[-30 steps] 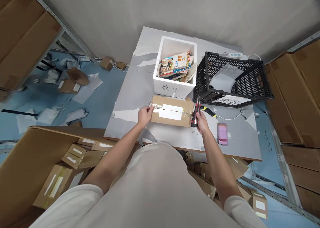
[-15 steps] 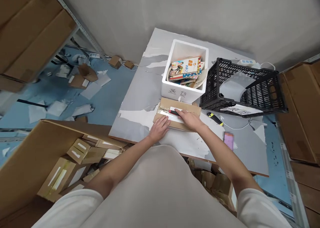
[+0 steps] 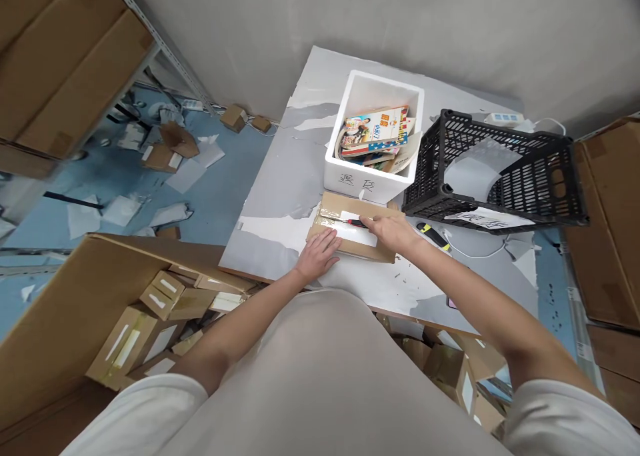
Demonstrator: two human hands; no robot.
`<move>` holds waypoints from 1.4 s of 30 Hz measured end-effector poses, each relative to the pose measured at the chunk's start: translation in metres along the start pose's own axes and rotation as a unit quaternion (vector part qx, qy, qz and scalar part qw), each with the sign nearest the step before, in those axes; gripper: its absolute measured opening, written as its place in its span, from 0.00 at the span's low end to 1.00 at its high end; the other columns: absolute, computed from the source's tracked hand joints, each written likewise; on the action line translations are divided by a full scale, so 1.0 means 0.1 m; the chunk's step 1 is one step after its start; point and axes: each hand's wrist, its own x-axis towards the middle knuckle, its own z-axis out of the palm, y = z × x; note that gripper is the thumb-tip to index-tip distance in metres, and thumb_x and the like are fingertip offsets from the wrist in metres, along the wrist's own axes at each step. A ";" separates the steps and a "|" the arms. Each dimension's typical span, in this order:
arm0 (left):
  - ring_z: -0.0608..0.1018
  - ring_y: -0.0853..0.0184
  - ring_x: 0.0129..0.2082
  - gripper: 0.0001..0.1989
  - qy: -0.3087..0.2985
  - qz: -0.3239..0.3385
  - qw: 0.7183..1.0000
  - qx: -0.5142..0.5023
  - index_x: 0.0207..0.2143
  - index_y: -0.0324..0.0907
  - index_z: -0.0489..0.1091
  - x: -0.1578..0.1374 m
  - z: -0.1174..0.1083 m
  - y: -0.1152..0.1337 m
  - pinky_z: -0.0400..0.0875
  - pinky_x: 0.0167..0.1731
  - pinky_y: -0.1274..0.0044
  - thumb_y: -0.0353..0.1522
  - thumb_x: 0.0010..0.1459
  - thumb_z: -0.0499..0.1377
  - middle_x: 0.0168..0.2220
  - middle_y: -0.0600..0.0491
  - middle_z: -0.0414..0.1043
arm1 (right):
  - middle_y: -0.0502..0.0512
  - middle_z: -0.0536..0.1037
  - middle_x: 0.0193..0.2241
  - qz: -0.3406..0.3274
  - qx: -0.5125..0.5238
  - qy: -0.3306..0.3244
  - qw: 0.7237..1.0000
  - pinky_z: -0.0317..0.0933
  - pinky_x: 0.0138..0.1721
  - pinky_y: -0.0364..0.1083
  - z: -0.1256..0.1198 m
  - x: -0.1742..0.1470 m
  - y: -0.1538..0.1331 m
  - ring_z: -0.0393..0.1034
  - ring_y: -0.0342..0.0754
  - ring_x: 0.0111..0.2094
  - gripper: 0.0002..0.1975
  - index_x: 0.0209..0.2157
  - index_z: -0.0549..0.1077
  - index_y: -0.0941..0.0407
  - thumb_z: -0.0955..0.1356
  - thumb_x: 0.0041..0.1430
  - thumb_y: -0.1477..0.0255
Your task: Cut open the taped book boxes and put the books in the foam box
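Observation:
A small taped cardboard box with a white label lies on the table in front of me. My left hand rests on its near left part, fingers stretched out flat. In my right hand is a red and black utility knife, held low over the box's top along the taped seam. Whether the blade is in the tape is too small to tell. Just behind the box stands a white foam box with several books in it.
A black plastic crate with paper inside stands at the right. Before it lie a black-and-yellow tool and a white cable. At lower left, a large carton holds several small boxes. Paper scraps litter the blue floor.
The knife and my right hand have shifted slightly right along the box's seam. My left hand stays on the box. My right forearm now covers most of the pink item.

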 end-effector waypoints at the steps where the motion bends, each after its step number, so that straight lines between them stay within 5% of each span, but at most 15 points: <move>1: 0.59 0.54 0.64 0.23 -0.003 -0.001 1.000 0.004 0.58 0.40 0.63 0.00 0.00 0.00 0.59 0.56 0.61 0.38 0.62 0.52 0.61 0.41 0.61 | 0.64 0.76 0.44 0.013 -0.008 -0.004 1.000 0.59 0.33 0.46 0.01 -0.07 0.03 0.75 0.54 0.39 0.23 0.61 0.56 0.52 0.55 0.65 0.76; 12: 0.60 0.54 0.63 0.24 -0.020 -0.008 0.999 0.031 0.59 0.42 0.62 0.05 -0.02 0.05 0.56 0.57 0.62 0.39 0.62 0.52 0.60 0.42 0.62 | 0.62 0.77 0.40 0.105 -0.018 -0.055 0.993 0.57 0.31 0.45 0.43 -1.07 0.62 0.75 0.52 0.35 0.25 0.57 0.60 0.52 0.55 0.61 0.82; 20: 0.64 0.53 0.59 0.24 -0.053 -0.027 0.998 0.024 0.56 0.44 0.65 0.16 -0.17 0.11 0.58 0.54 0.62 0.43 0.60 0.53 0.58 0.42 0.65 | 0.61 0.77 0.39 0.224 0.123 0.028 0.966 0.60 0.32 0.46 1.17 -1.73 0.81 0.73 0.52 0.35 0.23 0.60 0.61 0.48 0.58 0.63 0.72; 22: 0.66 0.51 0.57 0.30 -0.067 -0.033 0.997 0.018 0.56 0.44 0.65 0.27 -0.23 0.07 0.59 0.54 0.61 0.49 0.55 0.56 0.56 0.41 0.66 | 0.60 0.78 0.39 0.263 0.277 0.086 0.920 0.63 0.32 0.47 1.43 -1.76 0.74 0.73 0.51 0.32 0.24 0.62 0.59 0.50 0.59 0.64 0.68; 27: 0.49 0.38 0.64 0.60 -0.105 -0.047 0.992 0.048 0.64 0.39 0.52 0.63 -0.29 -0.09 0.45 0.58 0.50 0.62 0.33 0.61 0.65 0.33 0.46 | 0.54 0.76 0.35 0.267 0.675 0.196 0.660 0.64 0.21 0.44 1.82 -1.43 0.28 0.67 0.42 0.20 0.35 0.67 0.45 0.52 0.59 0.61 0.58; 29: 0.44 0.35 0.65 0.65 -0.132 -0.062 0.988 0.060 0.65 0.38 0.48 0.71 -0.29 -0.12 0.42 0.56 0.46 0.64 0.29 0.60 0.67 0.32 0.40 | 0.53 0.74 0.34 0.244 0.737 0.217 0.591 0.64 0.19 0.43 1.86 -1.29 0.12 0.65 0.40 0.19 0.37 0.66 0.47 0.51 0.61 0.59 0.56; 32: 0.43 0.35 0.65 0.67 -0.155 -0.078 0.983 0.059 0.66 0.37 0.45 0.74 -0.29 -0.12 0.46 0.56 0.47 0.64 0.29 0.59 0.67 0.33 0.39 | 0.51 0.72 0.33 0.218 0.776 0.215 0.551 0.64 0.19 0.42 1.84 -1.19 0.01 0.64 0.38 0.19 0.38 0.66 0.50 0.51 0.64 0.57 0.55; 42: 0.44 0.36 0.65 0.67 -0.132 -0.080 0.987 0.039 0.65 0.36 0.46 0.71 -0.25 -0.14 0.51 0.56 0.50 0.65 0.29 0.59 0.66 0.32 0.41 | 0.50 0.72 0.32 0.232 0.798 0.222 0.510 0.63 0.18 0.41 1.80 -1.17 -0.03 0.64 0.38 0.19 0.40 0.66 0.48 0.50 0.65 0.56 0.54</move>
